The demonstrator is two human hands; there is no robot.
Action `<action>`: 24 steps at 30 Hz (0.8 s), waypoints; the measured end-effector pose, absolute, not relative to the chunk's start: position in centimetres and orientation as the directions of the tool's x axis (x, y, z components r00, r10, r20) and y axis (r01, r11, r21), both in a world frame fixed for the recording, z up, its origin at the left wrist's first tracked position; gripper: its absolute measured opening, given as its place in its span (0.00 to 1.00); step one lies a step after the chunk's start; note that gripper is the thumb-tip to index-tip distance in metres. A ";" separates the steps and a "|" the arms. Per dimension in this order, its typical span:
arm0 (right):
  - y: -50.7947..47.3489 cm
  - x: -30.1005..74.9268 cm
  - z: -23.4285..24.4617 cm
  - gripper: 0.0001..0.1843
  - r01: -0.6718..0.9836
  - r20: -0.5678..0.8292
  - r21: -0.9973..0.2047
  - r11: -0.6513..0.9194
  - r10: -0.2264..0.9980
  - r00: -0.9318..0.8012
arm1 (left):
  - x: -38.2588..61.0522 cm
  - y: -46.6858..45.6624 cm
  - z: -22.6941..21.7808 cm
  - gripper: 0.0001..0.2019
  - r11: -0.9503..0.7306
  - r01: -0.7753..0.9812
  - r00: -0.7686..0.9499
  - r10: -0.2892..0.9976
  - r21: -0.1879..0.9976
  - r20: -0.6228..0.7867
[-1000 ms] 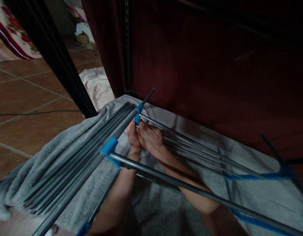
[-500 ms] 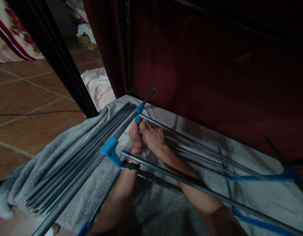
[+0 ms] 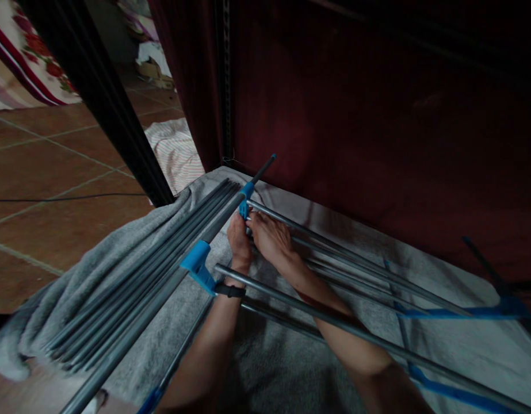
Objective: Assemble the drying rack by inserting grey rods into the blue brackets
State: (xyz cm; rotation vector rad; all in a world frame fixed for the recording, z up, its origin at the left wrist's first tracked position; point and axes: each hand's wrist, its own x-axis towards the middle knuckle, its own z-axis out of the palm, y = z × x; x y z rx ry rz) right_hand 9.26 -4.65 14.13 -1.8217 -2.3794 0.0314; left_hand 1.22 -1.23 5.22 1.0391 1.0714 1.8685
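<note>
A frame of grey metal tubes (image 3: 317,313) with blue plastic connectors lies over a grey towel (image 3: 265,368). Both my forearms reach under a cross tube toward the far blue connector (image 3: 245,198). My left hand (image 3: 238,241) is closed just below that connector, fingers curled at it. My right hand (image 3: 269,237) lies beside it, fingers bent over the end of a thin grey tube at the connector. A second blue connector (image 3: 197,264) sits on the long tube nearer me. A dark band is on my left wrist.
Several loose grey tubes (image 3: 131,287) lie bundled on the towel at left. A dark red curtain (image 3: 377,115) hangs behind. A black post (image 3: 110,115) stands at left on a brown tiled floor (image 3: 53,201). A striped cloth (image 3: 174,149) lies beyond.
Both hands have stayed at the far blue connector, shifting only slightly. The near cross tube now lies a little further up my forearms, showing the wrist band.
</note>
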 end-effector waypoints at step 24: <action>-4.7 9.8 14.3 0.17 0.941 0.075 -0.185 0.285 0.958 -0.275 | 0.9 -1.4 4.6 0.22 -0.356 -0.201 -0.413 0.876 0.913 0.250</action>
